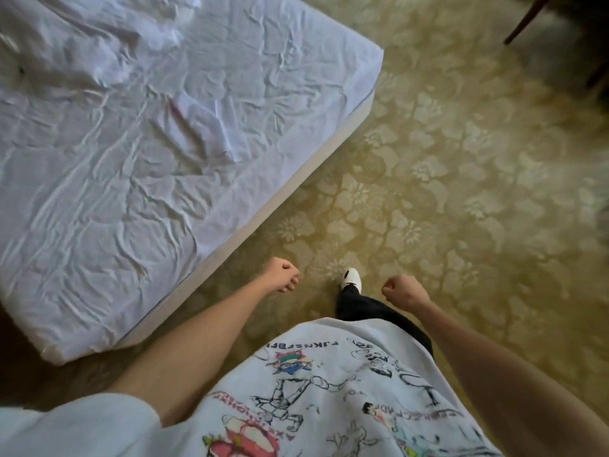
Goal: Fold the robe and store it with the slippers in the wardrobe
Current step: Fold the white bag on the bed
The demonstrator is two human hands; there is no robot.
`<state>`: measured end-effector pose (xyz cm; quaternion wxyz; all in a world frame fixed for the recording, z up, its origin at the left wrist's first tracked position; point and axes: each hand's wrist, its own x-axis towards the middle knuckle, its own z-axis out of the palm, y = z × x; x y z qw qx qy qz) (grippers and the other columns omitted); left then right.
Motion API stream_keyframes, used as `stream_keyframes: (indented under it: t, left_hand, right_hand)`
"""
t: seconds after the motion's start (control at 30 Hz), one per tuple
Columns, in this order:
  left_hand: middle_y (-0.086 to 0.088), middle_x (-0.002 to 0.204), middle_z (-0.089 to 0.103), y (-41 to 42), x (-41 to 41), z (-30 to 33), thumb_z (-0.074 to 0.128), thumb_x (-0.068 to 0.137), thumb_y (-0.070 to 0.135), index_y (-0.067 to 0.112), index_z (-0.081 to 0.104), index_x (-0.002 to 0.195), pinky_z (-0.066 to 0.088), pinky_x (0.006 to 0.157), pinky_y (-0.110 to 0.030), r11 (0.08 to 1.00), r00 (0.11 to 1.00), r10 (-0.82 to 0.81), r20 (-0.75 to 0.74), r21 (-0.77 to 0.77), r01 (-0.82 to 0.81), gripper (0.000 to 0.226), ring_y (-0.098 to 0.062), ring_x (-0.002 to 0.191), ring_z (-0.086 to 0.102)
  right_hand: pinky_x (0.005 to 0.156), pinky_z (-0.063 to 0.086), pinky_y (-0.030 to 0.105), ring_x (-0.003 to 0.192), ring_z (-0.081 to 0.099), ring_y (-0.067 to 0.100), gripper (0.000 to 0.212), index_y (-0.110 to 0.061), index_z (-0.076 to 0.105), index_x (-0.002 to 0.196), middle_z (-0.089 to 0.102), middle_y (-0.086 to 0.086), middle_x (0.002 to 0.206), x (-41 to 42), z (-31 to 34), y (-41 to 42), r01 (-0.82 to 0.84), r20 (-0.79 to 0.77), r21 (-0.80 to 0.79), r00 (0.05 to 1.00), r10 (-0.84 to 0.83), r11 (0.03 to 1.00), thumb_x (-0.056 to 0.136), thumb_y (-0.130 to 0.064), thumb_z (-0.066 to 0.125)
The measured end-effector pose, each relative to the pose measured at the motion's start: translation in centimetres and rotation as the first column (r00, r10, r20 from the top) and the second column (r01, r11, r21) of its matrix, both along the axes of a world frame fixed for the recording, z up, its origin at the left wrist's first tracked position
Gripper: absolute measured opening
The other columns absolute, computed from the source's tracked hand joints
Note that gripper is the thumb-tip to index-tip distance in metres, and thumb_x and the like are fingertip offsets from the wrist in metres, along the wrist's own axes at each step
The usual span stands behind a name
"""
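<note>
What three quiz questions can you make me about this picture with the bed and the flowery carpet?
1. True or false: the left hand holds a folded robe.
2. Which lies nearest the white shoe? A) the wrinkled white bed sheet B) the right hand C) the dark wooden chair leg
3. Fill in: the floor is covered by a yellow-green ____ with a flower pattern.

Key
1. False: both hands are loosely curled and hold nothing.
2. B
3. carpet
</note>
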<state>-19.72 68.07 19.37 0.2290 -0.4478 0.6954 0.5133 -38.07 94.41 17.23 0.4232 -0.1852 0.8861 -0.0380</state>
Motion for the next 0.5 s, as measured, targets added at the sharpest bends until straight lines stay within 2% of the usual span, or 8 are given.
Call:
stream_keyframes:
  t: [0.13,0.23,0.37,0.43,0.5]
  left_hand:
    - [-0.005,0.084,0.074,-3.8,-5.6,0.6,0.059,0.098,0.014,0.011,0.07,0.087,0.056,0.06,-0.029,0.997,0.994,0.056,0.095,-0.049,-0.051,0.016,-0.016,0.064,0.068]
    - [-0.005,0.084,0.073,-6.6,-7.2,1.0,0.058,0.099,0.015,0.012,0.07,0.088,0.056,0.059,-0.028,0.982,0.978,0.174,0.113,-0.092,-0.164,0.017,-0.016,0.068,0.068]
    - [-0.009,0.086,0.073,-9.4,-6.8,1.0,0.055,0.1,0.013,0.005,0.071,0.092,0.052,0.058,-0.026,0.934,0.922,0.356,0.153,-0.105,-0.343,0.02,-0.017,0.065,0.064]
    - [-0.008,0.085,0.072,-10.9,-6.4,0.6,0.054,0.1,0.012,0.005,0.071,0.094,0.05,0.053,-0.023,0.898,0.882,0.439,0.169,-0.092,-0.43,0.02,-0.015,0.064,0.066]
    - [-0.008,0.083,0.072,-12.6,-5.9,-0.8,0.055,0.1,0.012,0.004,0.071,0.096,0.051,0.054,-0.025,0.854,0.833,0.519,0.193,-0.069,-0.516,0.018,-0.017,0.064,0.067]
  right_hand:
    - [0.061,0.053,0.032,0.074,0.067,0.025,0.02,-0.008,0.07,0.082,0.071,0.009,0.08,-8.4,2.4,-7.4,-0.133,-0.004,-0.046,0.991,0.133,0.99,0.085,-0.021,0.054]
    - [0.058,0.048,0.029,0.071,0.065,0.022,0.022,-0.007,0.07,0.085,0.072,0.009,0.083,-13.0,4.0,-15.2,-0.292,-0.006,-0.11,0.956,0.293,0.95,0.087,-0.019,0.052]
    - [0.065,0.056,0.033,0.076,0.068,0.024,0.025,-0.009,0.073,0.09,0.073,0.008,0.087,-15.7,5.0,-26.4,-0.492,-0.005,-0.186,0.866,0.5,0.85,0.088,-0.018,0.05]
    - [0.07,0.059,0.035,0.079,0.068,0.023,0.027,-0.013,0.075,0.092,0.073,0.006,0.089,-16.1,5.2,-32.1,-0.587,-0.004,-0.221,0.799,0.601,0.779,0.088,-0.02,0.049]
    - [0.072,0.058,0.034,0.081,0.068,0.023,0.029,-0.015,0.075,0.093,0.073,0.005,0.091,-16.3,5.1,-37.5,-0.669,-0.018,-0.238,0.728,0.686,0.704,0.088,-0.02,0.047]
